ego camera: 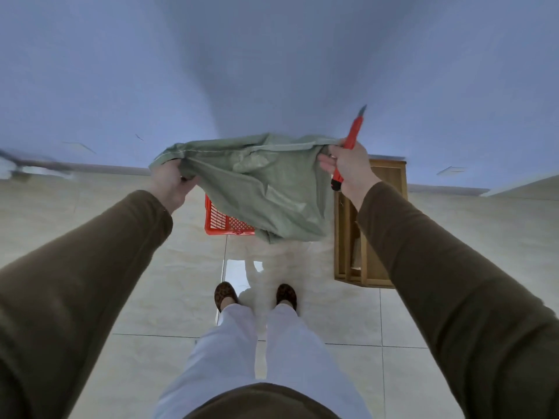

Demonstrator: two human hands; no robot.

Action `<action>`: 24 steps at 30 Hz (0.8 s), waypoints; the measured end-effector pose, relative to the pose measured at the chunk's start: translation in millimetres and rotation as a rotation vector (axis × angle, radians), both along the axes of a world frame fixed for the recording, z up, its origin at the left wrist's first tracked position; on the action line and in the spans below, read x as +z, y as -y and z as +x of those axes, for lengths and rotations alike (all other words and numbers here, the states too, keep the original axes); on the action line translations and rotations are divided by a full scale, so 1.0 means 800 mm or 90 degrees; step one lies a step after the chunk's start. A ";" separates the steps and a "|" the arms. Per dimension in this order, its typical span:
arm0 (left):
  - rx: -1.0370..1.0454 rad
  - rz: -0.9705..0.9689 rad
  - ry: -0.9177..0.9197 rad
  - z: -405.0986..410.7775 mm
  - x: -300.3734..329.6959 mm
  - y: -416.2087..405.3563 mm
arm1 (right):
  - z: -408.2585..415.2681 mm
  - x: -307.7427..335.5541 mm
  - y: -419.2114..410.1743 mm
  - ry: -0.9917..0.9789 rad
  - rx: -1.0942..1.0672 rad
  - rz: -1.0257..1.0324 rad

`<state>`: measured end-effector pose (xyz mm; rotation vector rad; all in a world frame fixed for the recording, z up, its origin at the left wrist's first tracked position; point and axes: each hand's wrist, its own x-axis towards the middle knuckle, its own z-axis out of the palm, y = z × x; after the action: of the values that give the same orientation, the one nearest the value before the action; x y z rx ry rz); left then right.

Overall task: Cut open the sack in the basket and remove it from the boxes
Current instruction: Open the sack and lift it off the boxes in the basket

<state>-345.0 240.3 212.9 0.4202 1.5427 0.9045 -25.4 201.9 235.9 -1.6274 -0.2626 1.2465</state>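
Sack (257,182): held up by left hand (171,182) and right hand (351,167), right also gripping knife (352,137). Risk: exposed blade nicking fingers during handling.

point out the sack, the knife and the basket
sack (257,182), head view, middle of the green cloth
knife (354,133), head view, red handle above the right hand
basket (225,220), head view, red mesh wall

1 head-worn wide-angle view, looking steeply down past outstretched arms to the tiled floor (169,297)
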 end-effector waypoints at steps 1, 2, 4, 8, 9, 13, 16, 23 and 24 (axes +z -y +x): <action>-0.024 0.004 0.000 0.004 0.001 0.001 | -0.006 0.006 -0.001 0.010 0.035 -0.008; -0.056 0.015 -0.007 0.011 0.004 0.002 | -0.016 0.013 -0.002 0.004 0.060 0.003; -0.129 0.055 -0.018 0.036 0.013 0.001 | -0.044 0.021 -0.008 -0.023 0.124 0.042; -0.236 0.144 0.018 0.096 0.047 -0.005 | -0.105 0.015 -0.022 -0.001 0.315 0.101; -0.270 0.174 0.026 0.104 0.053 -0.007 | -0.114 0.014 -0.025 -0.001 0.358 0.102; -0.453 0.183 0.080 0.091 0.065 -0.008 | -0.117 0.006 -0.032 0.041 0.399 0.068; -0.408 0.170 -0.071 0.069 0.040 -0.007 | -0.122 0.008 -0.040 0.132 0.388 0.040; -0.311 0.060 -0.268 0.037 -0.026 -0.001 | -0.128 0.034 -0.063 0.113 0.379 0.103; -0.334 0.054 -0.210 0.044 -0.025 -0.001 | -0.130 0.038 -0.068 0.135 0.400 0.086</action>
<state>-309.6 241.4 193.2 1.0223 1.5778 0.5042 -129.6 256.3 266.4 -1.6123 -1.0303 1.4689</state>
